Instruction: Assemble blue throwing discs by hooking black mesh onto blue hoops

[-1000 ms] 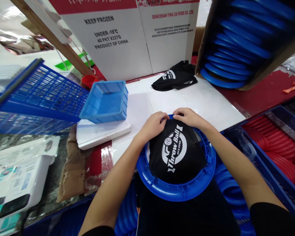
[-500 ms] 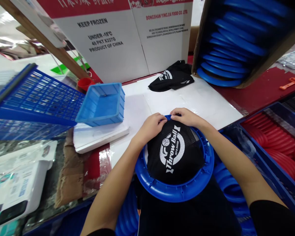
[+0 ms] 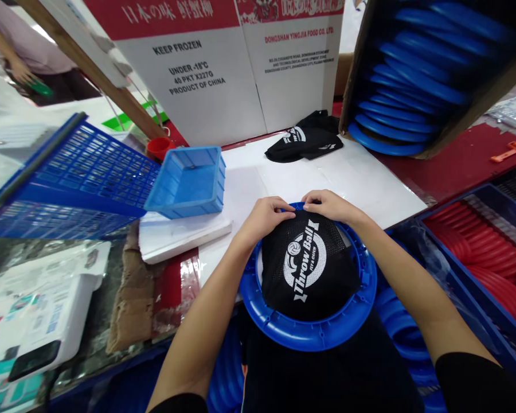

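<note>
A blue plastic ring [image 3: 309, 335] leans over the table's near edge against my body. Across its opening lies a black mesh cloth [image 3: 279, 292] printed "Throw Ball". My left hand [image 3: 272, 217] pinches the cloth's edge at the far side of the ring, thumb and fingers together. Close beside it, my right hand [image 3: 327, 205] pinches the cloth at the ring's far rim. Part of the cloth's right side leaves a gap against the ring. More black printed cloths [image 3: 307, 137] lie in a small heap farther back on the white sheet [image 3: 356, 178].
A light blue tray [image 3: 187, 183] sits on white boards at left, beside a blue basket [image 3: 90, 172]. A carton of blue rings [image 3: 404, 115] stands back right. Red rings [image 3: 490, 252] fill a crate at right. Another person's hand [image 3: 22, 71] holds something green at upper left.
The view has shifted slightly, bringing another person into sight at upper left. Both my hands stay at the ring's far rim, with only small finger movements.
</note>
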Available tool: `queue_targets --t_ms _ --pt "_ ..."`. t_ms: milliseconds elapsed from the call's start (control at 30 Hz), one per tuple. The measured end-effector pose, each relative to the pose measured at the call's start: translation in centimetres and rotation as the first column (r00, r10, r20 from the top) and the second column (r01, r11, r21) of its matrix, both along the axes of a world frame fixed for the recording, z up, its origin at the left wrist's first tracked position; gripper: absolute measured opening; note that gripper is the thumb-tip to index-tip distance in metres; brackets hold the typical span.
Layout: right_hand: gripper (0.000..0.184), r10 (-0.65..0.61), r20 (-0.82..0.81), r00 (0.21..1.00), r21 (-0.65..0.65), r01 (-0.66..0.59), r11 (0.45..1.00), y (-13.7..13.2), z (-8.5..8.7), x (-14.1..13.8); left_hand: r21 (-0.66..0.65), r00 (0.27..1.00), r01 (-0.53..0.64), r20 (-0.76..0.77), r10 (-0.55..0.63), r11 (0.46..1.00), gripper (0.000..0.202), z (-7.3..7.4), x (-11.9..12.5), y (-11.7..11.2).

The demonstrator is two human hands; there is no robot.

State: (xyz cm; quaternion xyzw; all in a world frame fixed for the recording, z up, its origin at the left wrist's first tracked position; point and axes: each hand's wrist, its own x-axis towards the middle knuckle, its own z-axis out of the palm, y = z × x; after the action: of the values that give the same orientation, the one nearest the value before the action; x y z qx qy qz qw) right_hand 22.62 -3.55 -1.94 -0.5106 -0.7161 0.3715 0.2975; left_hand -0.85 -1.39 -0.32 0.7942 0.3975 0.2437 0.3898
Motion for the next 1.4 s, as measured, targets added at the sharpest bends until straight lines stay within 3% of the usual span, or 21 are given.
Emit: queue_targets --t_ms 433,600,700,800,900,1000,1167,1233,1300,1400 --pt "0.013 -0.035 -0.002 0.999 -0.006 0.035 0.999 -0.4 0.3 -0.3 0.098 0.981 0.084 -0.185 -0.065 0.992 0.017 0.6 0.0 -0.6" --pt "0.018 -0.039 -0.138 0.99 -0.031 0.035 0.999 -1.0 1.5 0.2 0.176 0.959 0.139 -0.269 -0.088 0.974 0.026 0.8 0.0 -1.2" --pt "0.019 -0.114 -0.032 0.993 0.144 0.118 0.983 -3.8 3.2 1.1 0.216 0.95 0.154 -0.3 -0.084 0.964 0.029 0.8 -0.1 -1.4" --pt "0.024 -0.218 0.272 0.937 0.293 0.135 0.946 -8.9 4.3 1.9 0.251 0.933 0.127 -0.359 -0.03 0.96 0.029 0.8 -0.2 -1.7" --pt "0.025 -0.301 0.425 0.854 0.33 0.163 0.93 -13.9 3.6 2.5 0.287 0.919 0.031 -0.385 0.085 0.957 0.034 1.0 -0.6 -2.1" --pt "0.017 -0.349 0.443 0.826 0.378 0.181 0.908 -16.5 2.2 3.1 0.257 0.914 -0.035 -0.383 0.135 0.966 0.045 1.4 -1.4 -2.3" --pt "0.015 -0.296 0.34 0.893 0.355 0.169 0.919 -15.8 1.0 4.5 0.107 0.892 0.064 -0.451 -0.009 0.992 0.049 2.5 -2.9 -1.6" --pt "0.013 -0.232 0.279 0.932 0.349 0.128 0.929 -14.7 0.8 5.0 0.199 0.893 0.093 -0.45 0.006 0.976 0.044 2.8 -2.7 -1.5" --pt "0.013 -0.15 0.224 0.963 0.341 0.067 0.938 -13.4 0.7 5.3 0.347 0.914 0.159 -0.405 -0.006 0.924 0.033 2.9 -2.0 -1.7" --pt "0.014 -0.071 0.146 0.987 0.332 0.019 0.943 -11.6 0.7 5.2 0.404 0.921 0.342 -0.324 -0.218 0.848 0.024 2.5 -0.8 -2.3"
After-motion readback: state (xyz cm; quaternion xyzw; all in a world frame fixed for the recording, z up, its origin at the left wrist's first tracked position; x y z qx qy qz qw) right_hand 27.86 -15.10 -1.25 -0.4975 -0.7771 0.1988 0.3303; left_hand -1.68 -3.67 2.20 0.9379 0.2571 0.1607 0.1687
